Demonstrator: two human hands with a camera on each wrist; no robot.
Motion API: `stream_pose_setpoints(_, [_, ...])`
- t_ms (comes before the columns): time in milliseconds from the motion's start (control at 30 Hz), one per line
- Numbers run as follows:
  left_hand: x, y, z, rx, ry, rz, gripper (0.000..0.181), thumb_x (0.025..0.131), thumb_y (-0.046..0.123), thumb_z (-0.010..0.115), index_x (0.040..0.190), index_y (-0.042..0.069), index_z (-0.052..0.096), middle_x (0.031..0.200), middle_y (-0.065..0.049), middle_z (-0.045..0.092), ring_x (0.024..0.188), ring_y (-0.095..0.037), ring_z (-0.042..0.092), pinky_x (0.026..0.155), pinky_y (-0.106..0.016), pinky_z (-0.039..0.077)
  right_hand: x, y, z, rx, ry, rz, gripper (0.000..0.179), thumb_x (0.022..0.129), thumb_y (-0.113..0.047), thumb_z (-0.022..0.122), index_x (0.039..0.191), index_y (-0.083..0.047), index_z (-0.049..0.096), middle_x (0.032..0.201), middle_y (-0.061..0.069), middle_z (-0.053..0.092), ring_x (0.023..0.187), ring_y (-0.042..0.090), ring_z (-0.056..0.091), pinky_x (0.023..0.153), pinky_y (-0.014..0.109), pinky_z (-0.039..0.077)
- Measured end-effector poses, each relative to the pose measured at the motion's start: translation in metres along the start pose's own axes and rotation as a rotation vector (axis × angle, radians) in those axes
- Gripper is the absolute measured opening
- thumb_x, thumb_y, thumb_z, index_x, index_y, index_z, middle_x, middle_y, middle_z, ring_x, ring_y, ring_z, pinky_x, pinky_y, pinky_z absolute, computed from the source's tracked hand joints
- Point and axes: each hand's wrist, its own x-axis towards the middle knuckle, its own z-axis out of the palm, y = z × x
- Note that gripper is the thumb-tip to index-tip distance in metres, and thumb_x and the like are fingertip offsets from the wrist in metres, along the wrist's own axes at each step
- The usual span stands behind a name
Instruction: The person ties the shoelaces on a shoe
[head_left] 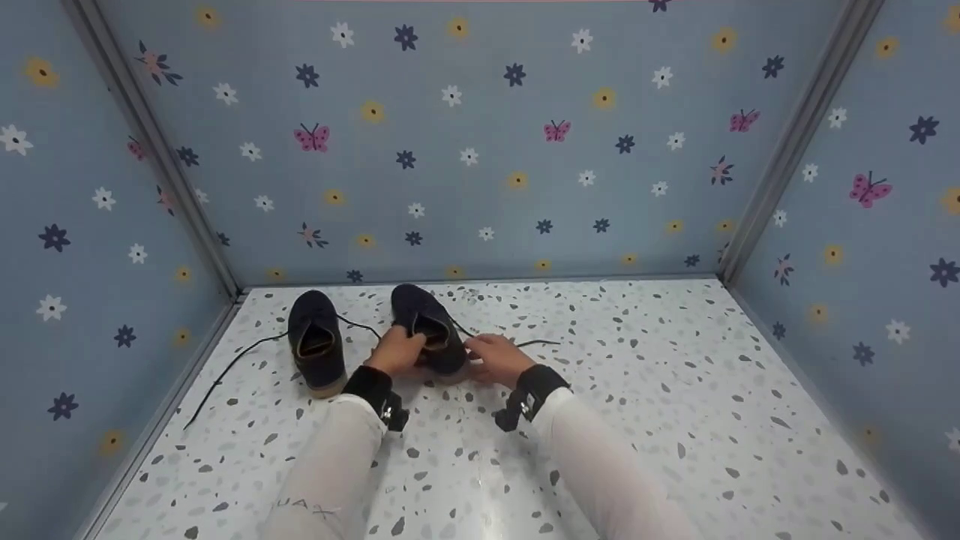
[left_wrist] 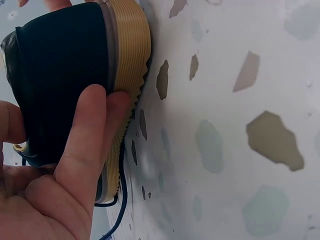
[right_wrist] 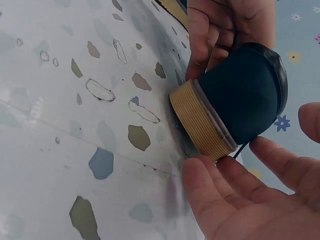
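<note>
Dark blue lace-up shoe (head_left: 450, 354) located on the speckled table (head_left: 675, 412), toe at eleven o'clock; matching shoe (head_left: 323, 366) at its nine o'clock. Left hand (head_left: 400, 352), grip holding the first shoe: thumb at the collar, fingers along the side. Right hand (head_left: 499, 358), grip fairly wide: thumb clear, fingertips at the heel's sole (a dark lace (head_left: 538, 342) emerges beyond, toward three o'clock).

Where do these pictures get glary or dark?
Head view: pale glare on the white speckled floor, bottom centre; left wrist view: the dark blue, tan-soled shoe looks nearly black; right wrist view: glare at left, soft shadow beside the shoe.
</note>
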Motion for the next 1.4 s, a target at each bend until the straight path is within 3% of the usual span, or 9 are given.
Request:
stream_pose_setpoints(100, [-0.005,0.000,-0.001,0.036,-0.007,0.023,0.043,0.102,0.022,0.047,0.134,-0.005,0.058,0.127,-0.024,0.068,0.112,-0.032,0.068,0.098,-0.043,0.054,-0.003,0.003,-0.006,-0.002,-0.016,-0.004,0.051,0.109,-0.035,0.049,0.145,0.001,0.053,0.145,0.025,0.059,0.126,0.036,0.067,0.106,0.047,0.056])
stream_pose_setpoints(367, [-0.018,0.009,0.006,-0.122,-0.131,0.001,0.039,0.101,0.013,0.047,0.132,-0.007,0.057,0.132,-0.028,0.063,0.117,-0.040,0.070,0.087,-0.042,0.064,-0.012,0.012,-0.029,0.043,-0.038,0.033,0.049,0.110,-0.032,0.050,0.149,-0.002,0.050,0.127,0.024,0.068,0.107,0.035,0.075,0.094,0.047,0.062])
stream_pose_setpoints(500, [-0.026,0.015,0.015,-0.104,-0.152,0.008,0.036,0.101,0.014,0.049,0.132,-0.004,0.057,0.133,-0.026,0.063,0.115,-0.039,0.071,0.082,-0.040,0.065,-0.016,0.014,-0.042,-0.002,-0.037,0.034,0.050,0.111,-0.033,0.049,0.150,-0.002,0.048,0.111,0.020,0.073,0.100,0.034,0.077,0.091,0.047,0.063])
stream_pose_setpoints(633, [-0.033,0.022,0.026,-0.022,-0.156,0.035,0.029,0.100,0.015,0.051,0.121,-0.001,0.060,0.122,-0.020,0.066,0.106,-0.032,0.071,0.078,-0.039,0.064,-0.021,0.017,-0.057,-0.112,-0.009,0.029,0.050,0.111,-0.033,0.048,0.152,-0.006,0.045,0.105,0.016,0.076,0.094,0.031,0.079,0.085,0.043,0.064])
stream_pose_setpoints(800, [-0.041,0.030,0.038,0.154,-0.146,0.115,0.016,0.098,0.017,0.053,0.100,0.005,0.063,0.097,-0.008,0.065,0.087,-0.022,0.065,0.073,-0.034,0.055,-0.024,0.021,-0.074,-0.360,0.066,0.001,0.052,0.107,-0.030,0.055,0.152,-0.008,0.044,0.104,0.016,0.077,0.086,0.025,0.077,0.079,0.038,0.061])
stream_pose_setpoints(933, [-0.047,0.036,0.045,0.198,-0.171,0.168,0.012,0.096,0.016,0.054,0.092,0.009,0.063,0.089,-0.005,0.064,0.074,-0.019,0.062,0.065,-0.031,0.050,-0.024,0.025,-0.085,-0.617,0.120,-0.012,0.050,0.103,-0.028,0.062,0.149,-0.009,0.051,0.124,0.015,0.072,0.102,0.023,0.070,0.097,0.043,0.055])
stream_pose_setpoints(1033, [-0.051,0.040,0.050,0.178,-0.193,0.181,0.011,0.095,0.014,0.055,0.094,0.008,0.063,0.091,-0.007,0.067,0.070,-0.019,0.063,0.060,-0.031,0.051,-0.022,0.028,-0.090,-0.740,0.129,-0.002,0.042,0.101,-0.027,0.067,0.139,-0.009,0.062,0.130,0.014,0.069,0.105,0.022,0.066,0.101,0.044,0.053])
stream_pose_setpoints(1267, [-0.054,0.044,0.062,0.183,-0.213,0.179,0.012,0.097,0.013,0.054,0.101,0.007,0.064,0.101,-0.010,0.072,0.086,-0.021,0.073,0.072,-0.034,0.062,-0.025,0.031,-0.101,-0.776,0.133,0.051,0.014,0.098,-0.016,0.067,0.104,-0.006,0.074,0.080,0.004,0.071,0.062,0.012,0.063,0.058,0.025,0.052])
stream_pose_setpoints(1400, [-0.057,0.045,0.066,0.209,-0.218,0.198,0.014,0.096,0.011,0.053,0.100,0.007,0.066,0.101,-0.010,0.073,0.085,-0.020,0.073,0.072,-0.035,0.062,-0.030,0.023,-0.115,-0.746,0.144,0.107,0.017,0.102,-0.016,0.061,0.108,-0.004,0.070,0.074,0.005,0.074,0.058,0.013,0.070,0.054,0.025,0.054])
